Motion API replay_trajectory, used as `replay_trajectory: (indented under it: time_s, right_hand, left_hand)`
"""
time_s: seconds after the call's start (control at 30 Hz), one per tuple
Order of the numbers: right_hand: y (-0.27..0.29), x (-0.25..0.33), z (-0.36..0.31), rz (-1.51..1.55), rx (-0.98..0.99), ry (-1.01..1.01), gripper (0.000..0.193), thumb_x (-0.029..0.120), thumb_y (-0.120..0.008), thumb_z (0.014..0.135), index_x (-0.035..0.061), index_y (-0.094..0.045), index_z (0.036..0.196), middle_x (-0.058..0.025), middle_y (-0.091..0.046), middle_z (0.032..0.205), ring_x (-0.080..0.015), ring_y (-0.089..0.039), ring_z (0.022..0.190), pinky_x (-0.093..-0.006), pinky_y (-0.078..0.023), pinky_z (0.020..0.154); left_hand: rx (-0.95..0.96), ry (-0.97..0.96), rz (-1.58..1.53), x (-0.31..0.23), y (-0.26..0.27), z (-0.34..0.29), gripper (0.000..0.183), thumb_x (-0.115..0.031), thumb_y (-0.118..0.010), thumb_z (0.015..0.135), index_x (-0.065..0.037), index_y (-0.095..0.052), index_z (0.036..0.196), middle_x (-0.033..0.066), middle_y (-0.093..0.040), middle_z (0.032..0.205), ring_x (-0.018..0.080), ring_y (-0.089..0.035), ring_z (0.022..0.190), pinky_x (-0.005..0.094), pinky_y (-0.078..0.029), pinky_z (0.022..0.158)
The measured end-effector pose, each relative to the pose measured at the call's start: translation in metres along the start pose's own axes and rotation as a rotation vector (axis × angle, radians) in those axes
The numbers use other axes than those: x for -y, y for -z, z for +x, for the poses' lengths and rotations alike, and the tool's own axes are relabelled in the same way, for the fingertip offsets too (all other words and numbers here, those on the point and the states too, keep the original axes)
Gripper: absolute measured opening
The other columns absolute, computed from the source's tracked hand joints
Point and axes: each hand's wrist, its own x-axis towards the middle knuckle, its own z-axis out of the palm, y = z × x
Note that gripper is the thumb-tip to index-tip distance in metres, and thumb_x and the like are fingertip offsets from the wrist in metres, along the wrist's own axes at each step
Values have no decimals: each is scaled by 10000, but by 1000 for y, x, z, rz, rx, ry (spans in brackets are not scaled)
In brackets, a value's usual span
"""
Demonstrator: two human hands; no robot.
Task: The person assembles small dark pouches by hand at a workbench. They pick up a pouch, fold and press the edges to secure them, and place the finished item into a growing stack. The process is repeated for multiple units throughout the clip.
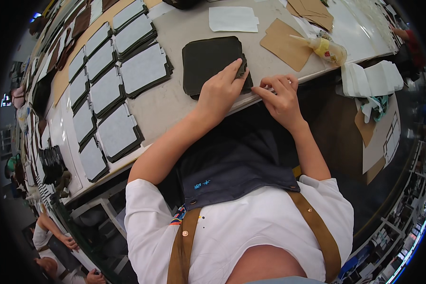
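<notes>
A neat pile of black, squarish sheet pieces (208,61) with rounded corners and a notched right edge lies near the table's front edge. My left hand (222,90) rests on its right side, fingers stretched out toward the notched edge. Just right of the pile's near corner is my right hand (281,97), its thumb and forefinger pinched together and the other fingers curled. Whatever sits in that pinch is too small to make out. At the near right corner, a bit of black material sticks out beside the right fingertips.
Several stacks of black pieces topped with pale grey faces (144,68) fill the table's left. Behind lies a white sheet (233,19). To the right are a brown card template (286,45), a squeeze bottle (329,49) with a nozzle, and white cloths (371,78) at the edge.
</notes>
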Motion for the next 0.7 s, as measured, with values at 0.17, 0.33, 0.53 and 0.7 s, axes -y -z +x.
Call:
replay_trajectory:
  time_s: [0.17, 0.33, 0.53, 0.7]
  right_hand:
    - [-3, 2, -1, -16, -6, -12, 299, 34, -767, 738, 178, -755, 1001, 39, -625, 978, -154, -606, 927, -395, -349, 967]
    - [-4, 0, -1, -11, -20, -5, 328, 39, -765, 751, 183, -766, 1046, 38, -623, 968, -149, -602, 915, -390, -349, 958]
    - [-6, 1, 1, 14, -36, -29, 336, 54, -764, 784, 178, -766, 1097, 23, -628, 964, -161, -603, 916, -386, -352, 941]
    - [-4, 2, 5, 14, -66, -79, 261, 72, -762, 827, 162, -753, 1071, 12, -627, 967, -173, -603, 906, -394, -350, 936]
  left_hand:
    - [2, 69, -81, 0, 3, 2, 456, 30, -635, 813, -62, -710, 1253, 110, -660, 1341, 298, -717, 1061, 355, -603, 835]
    - [50, 60, -148, 4, 12, 4, 426, -8, -663, 883, -102, -701, 1297, 113, -641, 1371, 316, -636, 1238, 458, -500, 1066]
    - [67, 26, -155, 4, 19, 4, 405, -111, -711, 923, -148, -695, 1326, 136, -636, 1379, 331, -569, 1341, 520, -396, 1172]
    - [-4, 71, -170, 11, 12, 3, 455, -49, -698, 906, -190, -700, 1339, 123, -681, 1326, 344, -650, 1228, 430, -532, 1023]
